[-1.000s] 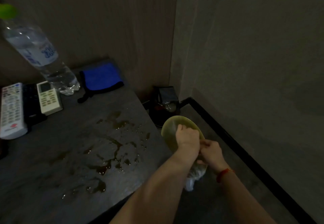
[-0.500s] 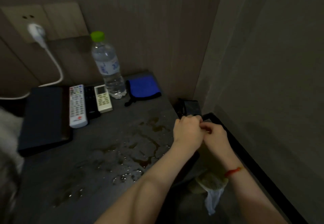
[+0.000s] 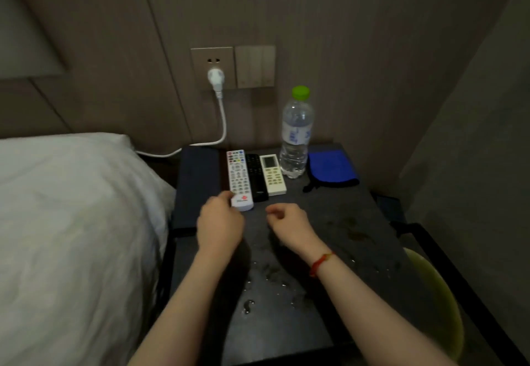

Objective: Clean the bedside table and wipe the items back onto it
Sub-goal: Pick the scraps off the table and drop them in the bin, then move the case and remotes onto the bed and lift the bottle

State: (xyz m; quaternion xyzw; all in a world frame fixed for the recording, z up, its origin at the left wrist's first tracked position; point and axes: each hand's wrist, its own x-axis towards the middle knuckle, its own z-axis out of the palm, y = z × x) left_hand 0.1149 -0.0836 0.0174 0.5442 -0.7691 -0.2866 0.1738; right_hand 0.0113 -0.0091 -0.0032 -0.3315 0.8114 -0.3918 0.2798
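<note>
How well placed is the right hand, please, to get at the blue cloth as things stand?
Probably well. The right hand hangs over the wet table, holding nothing, and the blue cloth lies uncovered at the back right corner. The bottle stands just left of the cloth, off the direct path.

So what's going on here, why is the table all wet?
A person is tidying a dark grey bedside table that has spilled liquid on it. Their left hand touches the near end of the long white remote control, whether gripping it is unclear. The right hand hovers loosely curled over the wet top, holding nothing. A black remote, a small cream remote, a clear green-capped water bottle and a folded blue cloth sit at the back. Nothing is wiped yet.
</note>
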